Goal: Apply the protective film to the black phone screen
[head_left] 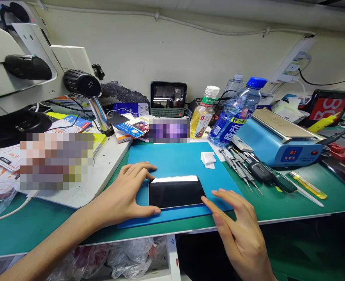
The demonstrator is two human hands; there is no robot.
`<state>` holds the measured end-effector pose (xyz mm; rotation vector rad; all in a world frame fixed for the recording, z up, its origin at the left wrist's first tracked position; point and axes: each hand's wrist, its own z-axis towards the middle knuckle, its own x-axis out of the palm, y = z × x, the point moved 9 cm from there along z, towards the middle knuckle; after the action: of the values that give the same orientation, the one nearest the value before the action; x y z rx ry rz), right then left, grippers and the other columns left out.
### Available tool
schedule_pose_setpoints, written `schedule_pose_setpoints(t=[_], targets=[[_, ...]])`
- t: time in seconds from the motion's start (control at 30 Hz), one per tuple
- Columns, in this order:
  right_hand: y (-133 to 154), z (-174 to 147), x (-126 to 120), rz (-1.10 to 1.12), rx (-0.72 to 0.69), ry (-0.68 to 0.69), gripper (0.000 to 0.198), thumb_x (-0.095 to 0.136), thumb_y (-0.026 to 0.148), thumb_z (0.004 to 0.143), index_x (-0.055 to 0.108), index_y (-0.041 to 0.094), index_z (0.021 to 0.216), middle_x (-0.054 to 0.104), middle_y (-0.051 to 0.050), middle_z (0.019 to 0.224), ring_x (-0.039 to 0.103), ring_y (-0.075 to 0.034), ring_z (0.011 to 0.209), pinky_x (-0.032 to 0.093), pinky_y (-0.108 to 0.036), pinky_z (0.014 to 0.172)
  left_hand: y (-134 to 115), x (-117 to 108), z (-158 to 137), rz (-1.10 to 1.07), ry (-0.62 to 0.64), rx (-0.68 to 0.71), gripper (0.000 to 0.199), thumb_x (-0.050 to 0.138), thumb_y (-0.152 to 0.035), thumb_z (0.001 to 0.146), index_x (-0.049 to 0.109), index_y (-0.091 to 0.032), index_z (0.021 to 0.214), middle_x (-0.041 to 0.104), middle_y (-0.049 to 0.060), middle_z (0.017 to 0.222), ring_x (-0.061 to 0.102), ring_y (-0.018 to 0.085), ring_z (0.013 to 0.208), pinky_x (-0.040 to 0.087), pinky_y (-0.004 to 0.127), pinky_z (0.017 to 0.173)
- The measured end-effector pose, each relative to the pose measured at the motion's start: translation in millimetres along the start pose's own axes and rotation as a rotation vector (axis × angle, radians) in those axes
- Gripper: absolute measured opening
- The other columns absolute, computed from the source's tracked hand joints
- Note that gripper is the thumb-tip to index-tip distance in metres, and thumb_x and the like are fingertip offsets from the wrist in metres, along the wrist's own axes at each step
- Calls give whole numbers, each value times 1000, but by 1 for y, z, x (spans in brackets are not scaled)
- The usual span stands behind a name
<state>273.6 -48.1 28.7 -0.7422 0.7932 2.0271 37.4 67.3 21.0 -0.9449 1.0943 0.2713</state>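
Note:
A smartphone with a dark screen lies flat on the blue mat, a bright reflection along its far edge. My left hand holds its left end, thumb at the near edge and fingers at the far corner. At the near right corner, the index fingertip of my right hand touches the phone. That hand's other fingers are apart with nothing between them. Beyond the phone, on the mat's right side, rests a folded white wipe.
Several screwdrivers and a yellow cutter knife lie to the right. Behind them stand a blue heating plate, a blue-capped bottle and a tea bottle. A microscope stand rises at the left.

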Motion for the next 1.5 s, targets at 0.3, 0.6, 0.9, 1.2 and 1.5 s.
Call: schedule_pose_setpoints(t=[0.3, 0.6, 0.9, 1.2, 1.5], targets=[[10, -1, -7, 0, -29, -51, 45, 54, 5, 102, 65, 20, 143, 72, -8, 128, 64, -24, 126, 51, -42, 108, -3, -1, 0, 8, 15, 12, 54, 81, -58, 84, 58, -25, 119, 52, 12, 156, 45, 39, 146, 36, 58, 119], [4, 17, 3, -84, 44, 3, 36, 53, 18, 108, 67, 24, 140, 71, -7, 134, 65, -25, 123, 49, -42, 104, -5, 0, -1, 22, 28, 22, 51, 81, -51, 85, 56, -24, 121, 50, 12, 157, 45, 37, 145, 34, 59, 119], [7, 7, -12, -141, 27, 105, 36, 51, 31, 110, 68, 26, 141, 71, -4, 134, 68, -21, 121, 52, -33, 101, -2, 0, 0, -22, -7, 16, 58, 83, -60, 82, 57, -24, 120, 53, 13, 154, 48, 39, 143, 36, 59, 117], [6, 18, -2, -131, 59, 72, 32, 51, 27, 110, 70, 24, 135, 72, -5, 133, 66, -24, 120, 48, -39, 103, -3, -2, -1, 0, -11, 32, 57, 83, -63, 82, 58, -24, 116, 53, 13, 155, 48, 37, 141, 37, 57, 117], [-6, 20, 11, -93, 116, 83, 36, 50, 31, 110, 64, 31, 143, 73, -2, 132, 62, -25, 118, 49, -43, 99, -5, -4, -2, -18, -18, 33, 56, 83, -61, 82, 60, -24, 117, 53, 12, 155, 48, 37, 141, 38, 56, 117]])
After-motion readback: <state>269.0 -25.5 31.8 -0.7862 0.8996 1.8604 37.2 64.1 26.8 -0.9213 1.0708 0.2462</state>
